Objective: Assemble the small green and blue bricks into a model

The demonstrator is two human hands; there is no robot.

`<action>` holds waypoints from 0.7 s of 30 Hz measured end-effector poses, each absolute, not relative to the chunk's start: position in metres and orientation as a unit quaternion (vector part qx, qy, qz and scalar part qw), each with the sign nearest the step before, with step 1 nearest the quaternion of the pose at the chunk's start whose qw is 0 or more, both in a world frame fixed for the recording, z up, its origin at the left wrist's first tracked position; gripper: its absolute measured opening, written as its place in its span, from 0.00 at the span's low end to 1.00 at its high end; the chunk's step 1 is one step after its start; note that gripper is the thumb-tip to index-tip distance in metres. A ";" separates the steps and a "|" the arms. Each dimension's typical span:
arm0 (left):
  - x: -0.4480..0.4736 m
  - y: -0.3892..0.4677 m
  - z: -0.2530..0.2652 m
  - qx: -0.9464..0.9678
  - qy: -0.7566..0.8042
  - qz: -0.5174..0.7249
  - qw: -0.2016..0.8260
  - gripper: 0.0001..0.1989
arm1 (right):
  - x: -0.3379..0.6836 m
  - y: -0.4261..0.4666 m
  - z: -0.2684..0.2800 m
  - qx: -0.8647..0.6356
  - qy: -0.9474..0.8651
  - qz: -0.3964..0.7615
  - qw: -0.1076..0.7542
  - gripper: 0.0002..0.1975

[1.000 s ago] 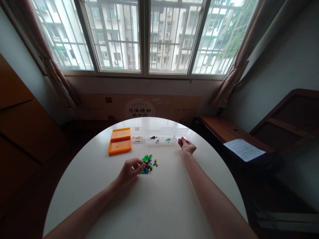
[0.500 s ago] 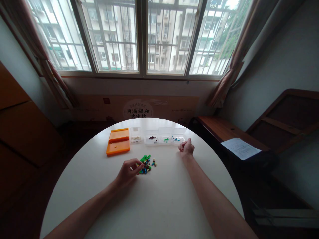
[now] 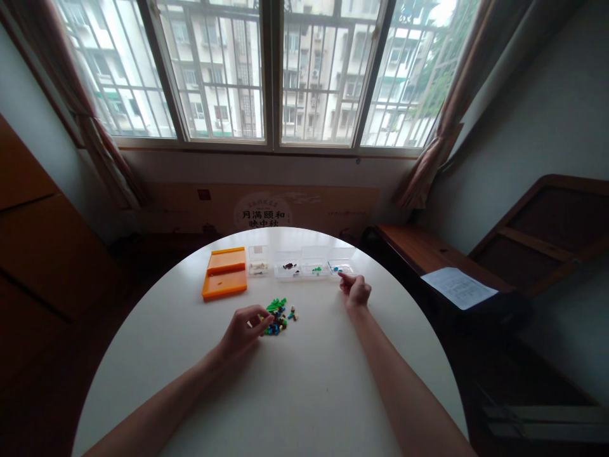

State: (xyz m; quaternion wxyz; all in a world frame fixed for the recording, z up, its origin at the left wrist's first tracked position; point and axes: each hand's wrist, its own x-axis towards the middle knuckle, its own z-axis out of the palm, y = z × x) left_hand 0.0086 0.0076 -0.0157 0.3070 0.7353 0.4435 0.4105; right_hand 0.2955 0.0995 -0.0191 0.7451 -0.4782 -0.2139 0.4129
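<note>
My left hand (image 3: 245, 325) rests at the left edge of a loose pile of small toy building bricks (image 3: 276, 324) in green, blue, brown and cream. Its thumb and forefinger come together over the pile; anything between them is too small to make out. My right hand (image 3: 356, 291) is just in front of the clear box with blue pieces (image 3: 340, 268). The forefinger points left toward that box while the other fingers are curled, hiding whatever they hold. A few bricks (image 3: 292, 313) lie just right of the pile.
Left of the blue pieces stand lidded clear boxes with green pieces (image 3: 316, 271), dark brown pieces (image 3: 289, 266) and cream pieces (image 3: 259, 268). An orange tray (image 3: 224, 293) lies at the left on the round white table (image 3: 304, 393). Papers (image 3: 459, 287) lie on a bench at the right.
My right hand has turned: its forefinger now stretches toward the box with blue pieces, where the hand was a fist with the thumb on top. My left hand has stayed at the pile.
</note>
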 end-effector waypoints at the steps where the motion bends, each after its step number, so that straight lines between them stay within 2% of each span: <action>1: 0.009 0.008 -0.016 0.735 0.443 0.410 0.308 0.13 | 0.295 0.099 -0.020 -0.482 -0.221 0.404 0.745 0.20; 12: 0.008 0.008 -0.018 0.733 0.445 0.413 0.306 0.15 | 0.288 0.090 -0.026 -0.536 -0.410 0.243 0.697 0.20; 16: 0.008 0.007 -0.016 0.730 0.445 0.418 0.308 0.15 | 0.279 0.082 -0.021 -0.529 -0.512 0.189 0.649 0.15; 21: 0.008 0.006 -0.013 0.728 0.451 0.415 0.307 0.14 | 0.257 0.069 -0.019 -0.505 -0.628 0.176 0.565 0.10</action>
